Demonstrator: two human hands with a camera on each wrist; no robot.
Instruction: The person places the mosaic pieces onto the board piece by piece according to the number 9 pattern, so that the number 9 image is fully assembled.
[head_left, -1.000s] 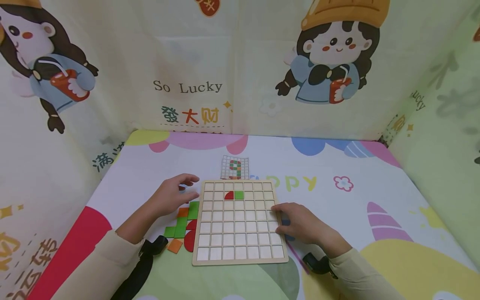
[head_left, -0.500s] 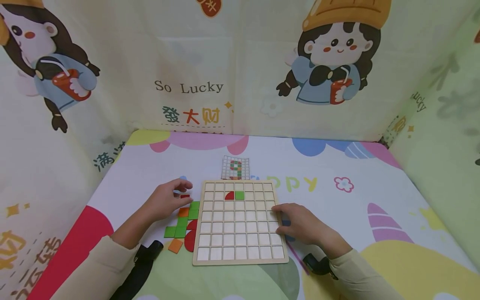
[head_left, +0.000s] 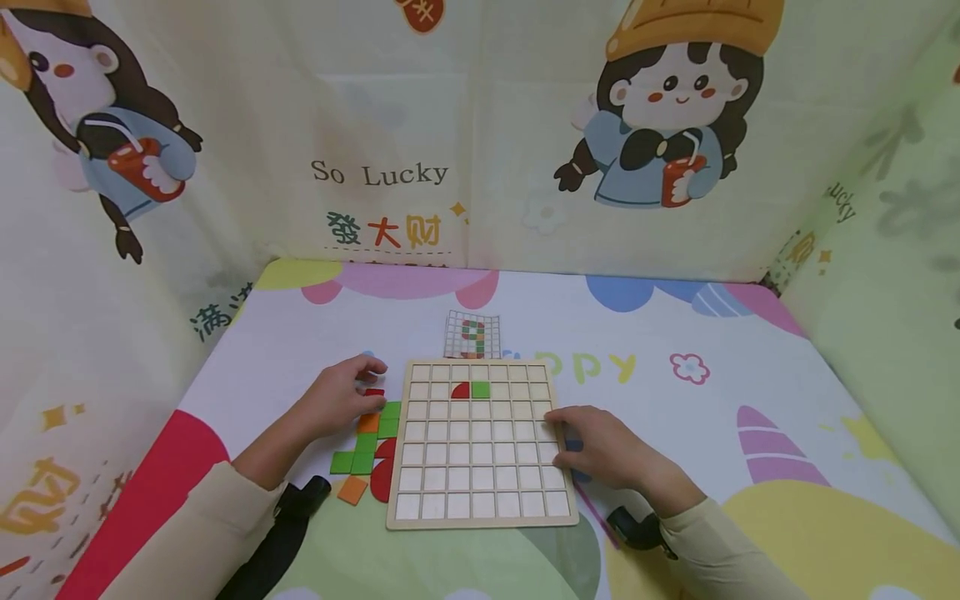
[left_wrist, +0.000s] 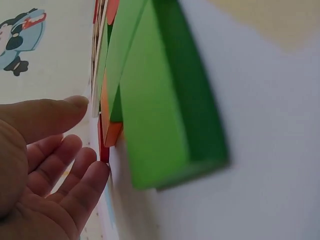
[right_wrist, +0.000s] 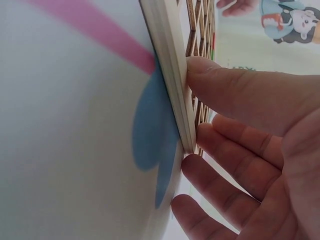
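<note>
Grid board (head_left: 480,524): I see it lying flat on the desk (head_left: 675,417), well in from the desk's left edge. I judge it stiff and fairly light, apt to slide if nudged; its outer rim is where to take hold.
Orange square (head_left: 352,490): askew off the board's left edge, toward me, with curved red pieces (head_left: 382,481) and green squares (head_left: 363,462) close along that edge.
Right hand (head_left: 600,446): thumb and fingertips rest on the board's right rim, loose rather than clenched.
Left hand (head_left: 341,400): thumb well apart from the fingers, nothing pinched that I can see; one fingertip seems to touch the red tile.
Red tile (left_wrist: 104,142): at the far end of the loose pieces, near the board's left edge. It should be light, hard and perhaps slick on its face; I'd take it by opposite side edges.
Inset pair: a red quarter-circle (head_left: 461,391) and a green square (head_left: 481,390) sit side by side in the second row from the far rim.
Pattern card (head_left: 472,334): just beyond the board's far rim; contact I cannot tell.
Room: tight between left-hand fingers, neighbouring pieces and rim; widest toward the desk's right edge.
</note>
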